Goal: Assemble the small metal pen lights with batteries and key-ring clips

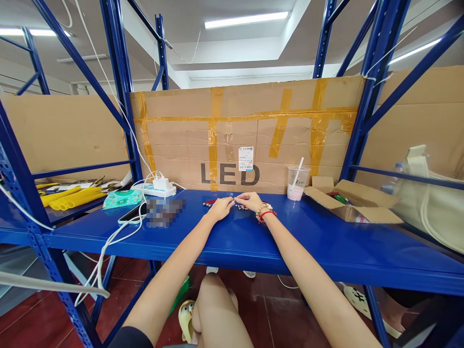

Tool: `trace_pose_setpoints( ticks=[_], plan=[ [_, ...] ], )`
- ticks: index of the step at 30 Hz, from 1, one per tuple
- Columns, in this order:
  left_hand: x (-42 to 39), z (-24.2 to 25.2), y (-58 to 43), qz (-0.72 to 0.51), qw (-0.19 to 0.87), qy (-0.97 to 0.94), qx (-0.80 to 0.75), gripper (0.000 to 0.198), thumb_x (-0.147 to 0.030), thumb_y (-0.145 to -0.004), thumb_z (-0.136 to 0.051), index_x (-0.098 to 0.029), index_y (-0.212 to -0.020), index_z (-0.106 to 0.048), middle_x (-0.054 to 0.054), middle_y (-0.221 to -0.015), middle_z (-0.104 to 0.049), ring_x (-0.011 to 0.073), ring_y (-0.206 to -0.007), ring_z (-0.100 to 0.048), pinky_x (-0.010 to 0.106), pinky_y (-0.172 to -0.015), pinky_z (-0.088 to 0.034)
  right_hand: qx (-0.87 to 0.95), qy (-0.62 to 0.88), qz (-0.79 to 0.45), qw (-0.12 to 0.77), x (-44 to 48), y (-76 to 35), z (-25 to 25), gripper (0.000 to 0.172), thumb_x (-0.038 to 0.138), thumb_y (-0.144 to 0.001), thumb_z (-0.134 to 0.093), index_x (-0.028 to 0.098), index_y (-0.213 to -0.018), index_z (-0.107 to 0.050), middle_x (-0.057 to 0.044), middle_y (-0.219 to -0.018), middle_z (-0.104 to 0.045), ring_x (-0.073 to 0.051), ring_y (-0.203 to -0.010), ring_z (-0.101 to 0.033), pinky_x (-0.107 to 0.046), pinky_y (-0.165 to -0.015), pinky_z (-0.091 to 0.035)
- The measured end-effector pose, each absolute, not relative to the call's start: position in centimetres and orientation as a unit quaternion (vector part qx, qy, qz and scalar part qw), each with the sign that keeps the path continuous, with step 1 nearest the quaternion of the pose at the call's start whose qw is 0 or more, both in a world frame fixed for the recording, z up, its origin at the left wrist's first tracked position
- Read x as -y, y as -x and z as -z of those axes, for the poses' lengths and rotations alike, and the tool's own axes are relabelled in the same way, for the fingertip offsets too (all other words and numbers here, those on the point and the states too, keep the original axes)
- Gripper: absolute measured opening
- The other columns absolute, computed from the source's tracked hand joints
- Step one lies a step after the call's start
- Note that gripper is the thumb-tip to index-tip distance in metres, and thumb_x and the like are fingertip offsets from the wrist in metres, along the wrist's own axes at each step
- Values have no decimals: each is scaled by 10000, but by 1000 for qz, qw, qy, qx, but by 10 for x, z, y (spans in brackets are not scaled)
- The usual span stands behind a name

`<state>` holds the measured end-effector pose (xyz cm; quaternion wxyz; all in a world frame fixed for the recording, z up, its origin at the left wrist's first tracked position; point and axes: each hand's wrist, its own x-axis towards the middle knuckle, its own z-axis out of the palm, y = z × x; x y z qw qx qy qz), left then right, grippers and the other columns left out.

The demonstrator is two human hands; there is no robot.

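My left hand and my right hand meet above the blue shelf top, fingertips almost touching. Both are closed in a pinch; whatever lies between the fingers is too small to make out. Below my right hand lies a strand of beads, partly hidden by the fingers. Just behind my left hand is a small red and blue beaded piece. On my right wrist are a pale bead bracelet and a red cord bracelet.
At right stand a plastic cup with a straw and an open cardboard box. To the left lie a phone, a green tissue pack, white cables and a power strip. A cardboard panel closes off the back.
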<state>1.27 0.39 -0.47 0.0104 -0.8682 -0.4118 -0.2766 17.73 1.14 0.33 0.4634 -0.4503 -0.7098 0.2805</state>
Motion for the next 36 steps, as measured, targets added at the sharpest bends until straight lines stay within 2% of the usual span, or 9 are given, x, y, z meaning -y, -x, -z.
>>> trace_pose_setpoints(
  ticks=[6, 10, 18, 24, 29, 36],
  plan=[
    [0, 3, -14, 280, 9, 863, 421, 269, -249, -907, -332, -154, -970, -576, 78, -972, -647, 205, -892, -601, 288, -783, -439, 702, 442, -283, 482, -9, -174, -4, 232, 312, -601, -729, 114, -719, -699, -48, -658, -669, -55, -405, -502, -172, -415, -419],
    [-1, 2, -13, 277, 19, 864, 420, 259, -250, -901, -348, -163, -922, -591, 71, -933, -656, 203, -857, -611, 281, -756, -445, 697, 445, -294, 479, -3, -171, -6, 228, 316, -612, -718, 117, -720, -695, -40, -649, -663, -54, -406, -501, -173, -411, -419],
    [-4, 4, -11, 260, 34, 871, 416, 232, -231, -878, -385, -159, -915, -602, 79, -944, -664, 209, -861, -612, 282, -739, -447, 706, 464, -290, 449, 9, -169, -9, 241, 336, -650, -688, 115, -745, -683, -5, -515, -600, -60, -409, -494, -144, -352, -337],
    [-1, 2, -11, 265, 28, 870, 416, 239, -260, -878, -380, -166, -863, -600, 64, -856, -669, 194, -788, -614, 261, -688, -441, 700, 484, -263, 454, 2, -169, -6, 202, 323, -675, -673, 125, -715, -673, -23, -607, -649, -56, -393, -515, -154, -389, -391],
    [-4, 3, -10, 285, 29, 864, 414, 237, -279, -884, -366, -173, -864, -577, 64, -885, -658, 197, -814, -607, 271, -706, -435, 651, 512, -223, 513, -1, -172, -8, 167, 285, -707, -649, 124, -740, -676, -57, -765, -690, -51, -396, -538, -162, -428, -425],
    [-3, 2, -10, 289, 19, 858, 424, 240, -318, -887, -359, -187, -899, -560, 53, -836, -655, 200, -780, -610, 266, -664, -430, 647, 495, -280, 508, 1, -173, -11, 209, 300, -695, -660, 112, -786, -678, -64, -739, -695, -27, -326, -457, -164, -374, -411]
  ],
)
